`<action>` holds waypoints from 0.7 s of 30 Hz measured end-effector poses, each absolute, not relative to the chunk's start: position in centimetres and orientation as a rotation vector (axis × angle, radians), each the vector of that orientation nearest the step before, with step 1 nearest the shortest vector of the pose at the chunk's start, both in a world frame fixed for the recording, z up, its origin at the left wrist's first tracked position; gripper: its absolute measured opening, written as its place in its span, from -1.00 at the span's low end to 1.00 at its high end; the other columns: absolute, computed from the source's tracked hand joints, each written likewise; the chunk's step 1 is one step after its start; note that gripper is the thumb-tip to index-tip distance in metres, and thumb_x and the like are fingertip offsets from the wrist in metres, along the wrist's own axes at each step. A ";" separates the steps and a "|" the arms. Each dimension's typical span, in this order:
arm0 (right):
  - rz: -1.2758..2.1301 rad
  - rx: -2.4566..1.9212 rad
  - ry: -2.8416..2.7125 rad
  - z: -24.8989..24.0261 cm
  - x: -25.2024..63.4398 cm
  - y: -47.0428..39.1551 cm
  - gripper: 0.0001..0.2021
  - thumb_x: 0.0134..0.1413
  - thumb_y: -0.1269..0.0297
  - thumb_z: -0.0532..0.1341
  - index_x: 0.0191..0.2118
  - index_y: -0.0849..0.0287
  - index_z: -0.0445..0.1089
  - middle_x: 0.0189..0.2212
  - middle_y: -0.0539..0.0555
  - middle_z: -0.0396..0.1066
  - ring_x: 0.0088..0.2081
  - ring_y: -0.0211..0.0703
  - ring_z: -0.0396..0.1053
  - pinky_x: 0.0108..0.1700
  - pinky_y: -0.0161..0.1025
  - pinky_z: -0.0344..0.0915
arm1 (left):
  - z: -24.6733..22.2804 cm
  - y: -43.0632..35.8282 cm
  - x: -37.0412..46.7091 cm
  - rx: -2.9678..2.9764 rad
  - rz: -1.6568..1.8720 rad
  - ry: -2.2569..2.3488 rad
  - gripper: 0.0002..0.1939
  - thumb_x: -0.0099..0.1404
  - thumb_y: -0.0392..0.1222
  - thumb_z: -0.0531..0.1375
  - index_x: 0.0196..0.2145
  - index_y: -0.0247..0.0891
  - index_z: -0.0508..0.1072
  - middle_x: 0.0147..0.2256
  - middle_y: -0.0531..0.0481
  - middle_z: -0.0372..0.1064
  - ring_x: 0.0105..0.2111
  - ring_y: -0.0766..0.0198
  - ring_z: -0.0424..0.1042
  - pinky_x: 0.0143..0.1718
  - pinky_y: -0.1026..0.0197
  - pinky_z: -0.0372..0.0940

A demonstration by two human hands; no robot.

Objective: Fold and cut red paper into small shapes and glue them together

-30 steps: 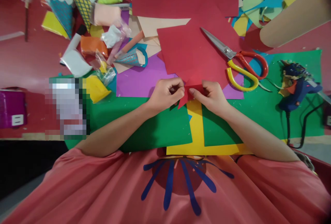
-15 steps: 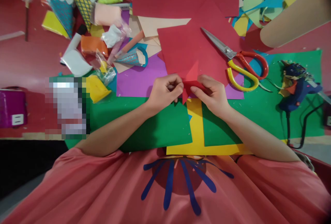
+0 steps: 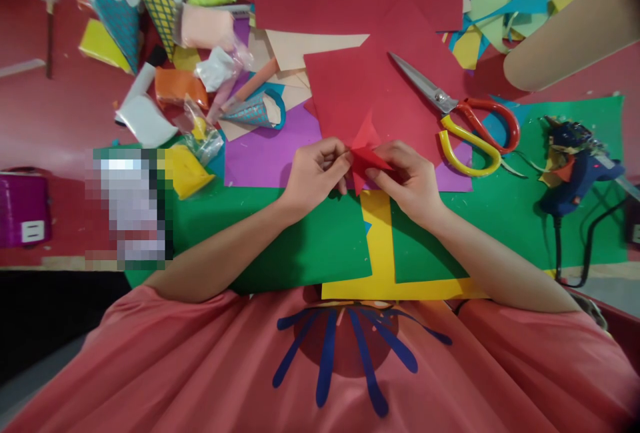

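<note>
Between my two hands is a small folded red paper star (image 3: 366, 149) with pointed tips. My left hand (image 3: 320, 169) pinches its left side between thumb and fingers. On the right side, my right hand (image 3: 407, 179) grips another point, the thumb lying along the near edge. The star is held over the purple sheet (image 3: 273, 153) and the lower part of a red sheet (image 3: 345, 89). Scissors (image 3: 445, 103) with one red and one yellow handle lie to the right of my right hand, blades pointing up and left.
Green sheets (image 3: 320, 246) and a yellow sheet (image 3: 383, 253) cover the near table. A blue glue gun (image 3: 570, 186) lies at right, below a cardboard tube (image 3: 575, 39). Patterned paper cones (image 3: 117, 19), clay packets (image 3: 183, 89) and a small blue cone (image 3: 250, 111) crowd the left.
The red star has turned and tilted between my fingers, so its folded points now show more openly. Both hands have shifted only slightly. The scissors and other things have stayed put.
</note>
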State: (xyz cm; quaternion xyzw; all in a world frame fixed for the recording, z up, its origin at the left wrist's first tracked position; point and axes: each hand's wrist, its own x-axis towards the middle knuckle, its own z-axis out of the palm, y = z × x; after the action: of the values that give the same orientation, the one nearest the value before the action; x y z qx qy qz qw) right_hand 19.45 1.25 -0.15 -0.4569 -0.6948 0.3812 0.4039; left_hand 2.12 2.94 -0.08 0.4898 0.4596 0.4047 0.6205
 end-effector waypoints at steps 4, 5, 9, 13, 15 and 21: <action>0.926 -1.080 -1.795 -0.5 19.5 1.3 -0.88 0.12 0.35 0.23 -0.23 0.13 0.50 -0.28 0.08 0.52 -0.20 -0.15 0.47 -0.12 -0.13 0.42 | 0.1 3.0 2.2 1.085 0.920 1.055 -0.66 0.15 -0.04 0.30 -0.56 -0.27 0.28 -0.72 0.17 0.32 -0.77 0.47 0.33 -0.75 0.47 0.23; 0.915 -1.064 -1.802 -0.6 19.5 1.3 -0.87 0.11 0.37 0.23 -0.22 0.13 0.50 -0.28 0.09 0.52 -0.21 -0.15 0.47 -0.12 -0.14 0.42 | 0.1 3.0 2.2 1.085 0.922 1.060 -0.66 0.14 -0.02 0.30 -0.56 -0.27 0.29 -0.71 0.17 0.33 -0.76 0.47 0.34 -0.74 0.46 0.25; 0.884 -1.040 -1.819 -0.8 19.5 1.4 -0.85 0.09 0.41 0.24 -0.21 0.15 0.51 -0.28 0.10 0.52 -0.20 -0.17 0.48 -0.14 -0.17 0.44 | 0.2 3.0 2.2 1.098 0.917 1.072 -0.66 0.12 0.02 0.31 -0.55 -0.26 0.31 -0.70 0.16 0.36 -0.75 0.45 0.36 -0.73 0.45 0.29; 0.877 -1.046 -1.840 -0.7 19.6 1.5 -0.86 0.10 0.37 0.23 -0.21 0.14 0.51 -0.27 0.09 0.52 -0.20 -0.17 0.48 -0.12 -0.16 0.44 | 0.0 3.1 2.1 1.104 0.929 1.079 -0.64 0.13 0.04 0.30 -0.54 -0.25 0.29 -0.68 0.15 0.38 -0.74 0.44 0.38 -0.74 0.45 0.27; 0.870 -1.046 -1.842 -0.7 19.6 1.5 -0.87 0.11 0.36 0.23 -0.22 0.16 0.50 -0.29 0.10 0.52 -0.21 -0.16 0.48 -0.13 -0.16 0.43 | -0.2 3.2 2.1 1.113 0.956 1.073 -0.63 0.13 0.07 0.30 -0.54 -0.24 0.28 -0.67 0.15 0.37 -0.74 0.43 0.38 -0.75 0.44 0.25; 0.870 -1.021 -1.852 -0.4 19.7 1.5 -0.87 0.11 0.33 0.24 -0.22 0.20 0.49 -0.30 0.12 0.52 -0.22 -0.16 0.47 -0.14 -0.15 0.42 | -0.5 3.5 2.2 1.096 1.023 1.034 -0.53 0.04 0.20 0.32 -0.56 -0.23 0.26 -0.75 0.23 0.24 -0.80 0.45 0.29 -0.79 0.44 0.19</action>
State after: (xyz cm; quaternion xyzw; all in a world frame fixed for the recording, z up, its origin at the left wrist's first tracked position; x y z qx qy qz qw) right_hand 19.67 1.53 -0.44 -0.4064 -0.7370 0.3463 0.4144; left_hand 2.19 3.47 -0.49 0.4753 0.4486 0.4438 0.6132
